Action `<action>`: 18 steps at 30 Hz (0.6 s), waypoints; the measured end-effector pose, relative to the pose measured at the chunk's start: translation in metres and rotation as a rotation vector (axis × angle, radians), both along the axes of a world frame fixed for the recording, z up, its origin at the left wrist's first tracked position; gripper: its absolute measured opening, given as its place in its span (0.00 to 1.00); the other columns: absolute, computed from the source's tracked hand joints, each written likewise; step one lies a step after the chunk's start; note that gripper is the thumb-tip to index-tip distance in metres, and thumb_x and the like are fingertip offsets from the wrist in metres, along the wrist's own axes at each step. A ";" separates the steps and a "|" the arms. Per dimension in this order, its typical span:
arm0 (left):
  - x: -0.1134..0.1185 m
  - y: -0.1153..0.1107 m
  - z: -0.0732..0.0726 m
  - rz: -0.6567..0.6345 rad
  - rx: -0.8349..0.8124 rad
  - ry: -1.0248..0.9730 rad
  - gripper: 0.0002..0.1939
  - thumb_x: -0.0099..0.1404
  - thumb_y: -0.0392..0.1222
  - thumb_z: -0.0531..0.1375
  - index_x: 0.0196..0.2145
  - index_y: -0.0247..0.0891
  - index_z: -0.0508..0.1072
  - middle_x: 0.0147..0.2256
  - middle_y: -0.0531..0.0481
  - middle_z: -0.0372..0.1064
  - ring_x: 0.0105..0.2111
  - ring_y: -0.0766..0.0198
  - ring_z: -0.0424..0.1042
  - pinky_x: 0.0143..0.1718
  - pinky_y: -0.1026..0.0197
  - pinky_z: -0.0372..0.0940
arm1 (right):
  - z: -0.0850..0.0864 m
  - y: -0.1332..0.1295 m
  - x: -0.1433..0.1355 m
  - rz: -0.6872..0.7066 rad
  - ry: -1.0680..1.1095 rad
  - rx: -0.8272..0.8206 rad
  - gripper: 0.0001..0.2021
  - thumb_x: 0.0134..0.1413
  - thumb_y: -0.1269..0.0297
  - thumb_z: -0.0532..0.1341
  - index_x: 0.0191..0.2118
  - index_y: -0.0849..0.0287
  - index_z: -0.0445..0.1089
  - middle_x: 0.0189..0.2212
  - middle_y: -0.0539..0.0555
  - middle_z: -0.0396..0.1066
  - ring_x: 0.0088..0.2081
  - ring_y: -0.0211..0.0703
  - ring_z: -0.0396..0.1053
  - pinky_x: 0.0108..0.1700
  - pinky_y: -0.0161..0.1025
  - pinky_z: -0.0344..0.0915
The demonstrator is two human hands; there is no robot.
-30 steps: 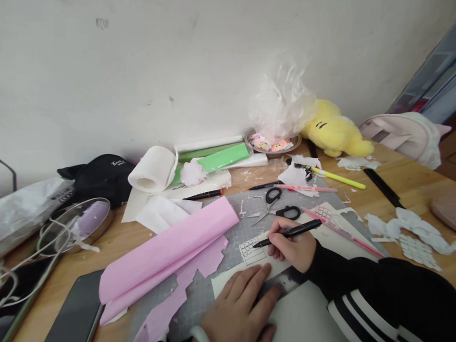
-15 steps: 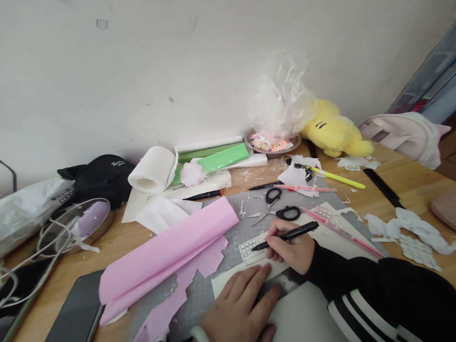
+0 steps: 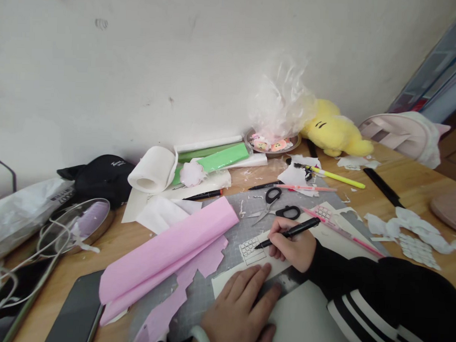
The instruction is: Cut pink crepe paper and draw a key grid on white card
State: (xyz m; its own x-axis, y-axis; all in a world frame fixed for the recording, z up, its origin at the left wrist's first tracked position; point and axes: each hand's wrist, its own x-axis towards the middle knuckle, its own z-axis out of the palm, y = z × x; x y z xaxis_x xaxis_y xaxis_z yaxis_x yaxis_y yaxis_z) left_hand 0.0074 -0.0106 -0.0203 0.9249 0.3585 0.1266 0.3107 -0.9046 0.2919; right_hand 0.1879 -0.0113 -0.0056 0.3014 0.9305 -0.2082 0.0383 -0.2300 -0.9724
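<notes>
A black pen (image 3: pixel 293 230) is gripped in my right hand (image 3: pixel 291 247), its tip on a grid of small rounded cells (image 3: pixel 250 247) drawn in black on cream paper (image 3: pixel 224 279). My left hand (image 3: pixel 242 303) lies flat with spread fingers on the paper's lower part, holding nothing. Between the two hands shows a dark strip (image 3: pixel 284 283), partly covered by my left fingers. Just beyond the drawing, black-handled scissors (image 3: pixel 275 208) rest with blades parted on the grey cutting mat (image 3: pixel 230 256).
Folded pink paper (image 3: pixel 169 253) lies left of my hands, beside a phone (image 3: pixel 75 308). Behind stand a toilet paper roll (image 3: pixel 153 169), green paper (image 3: pixel 224 158) and a plate (image 3: pixel 272 148) under clear plastic. A yellow plush toy (image 3: pixel 334 127) and paper scraps (image 3: pixel 416 232) are to the right.
My right hand and the pen have shifted slightly right along the drawn grid. My left hand stays in place.
</notes>
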 end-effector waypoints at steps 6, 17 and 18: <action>0.000 0.003 0.001 -0.034 0.014 0.024 0.23 0.62 0.50 0.52 0.54 0.43 0.59 0.58 0.47 0.51 0.55 0.56 0.53 0.52 0.54 0.54 | -0.005 0.002 0.002 0.036 0.003 -0.022 0.05 0.40 0.72 0.53 0.19 0.59 0.58 0.11 0.45 0.64 0.14 0.29 0.60 0.15 0.26 0.57; -0.001 0.004 0.000 -0.048 0.020 0.032 0.23 0.63 0.51 0.50 0.54 0.42 0.58 0.58 0.46 0.50 0.55 0.55 0.53 0.52 0.53 0.55 | -0.001 0.001 0.004 -0.009 -0.034 0.008 0.05 0.40 0.73 0.53 0.19 0.58 0.58 0.10 0.44 0.62 0.14 0.29 0.59 0.15 0.25 0.54; -0.001 0.004 0.000 -0.043 0.018 0.031 0.23 0.63 0.50 0.50 0.54 0.42 0.59 0.58 0.46 0.50 0.55 0.55 0.53 0.52 0.53 0.55 | -0.001 0.001 0.004 -0.008 -0.037 0.006 0.05 0.40 0.73 0.53 0.19 0.58 0.58 0.10 0.44 0.62 0.14 0.29 0.59 0.15 0.25 0.54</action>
State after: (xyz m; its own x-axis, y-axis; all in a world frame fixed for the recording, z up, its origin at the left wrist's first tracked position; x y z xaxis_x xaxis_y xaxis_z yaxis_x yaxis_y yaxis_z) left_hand 0.0066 -0.0066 -0.0203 0.9432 0.3158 0.1034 0.2797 -0.9225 0.2660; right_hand 0.1919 -0.0101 -0.0067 0.3168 0.9291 -0.1910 0.0725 -0.2245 -0.9718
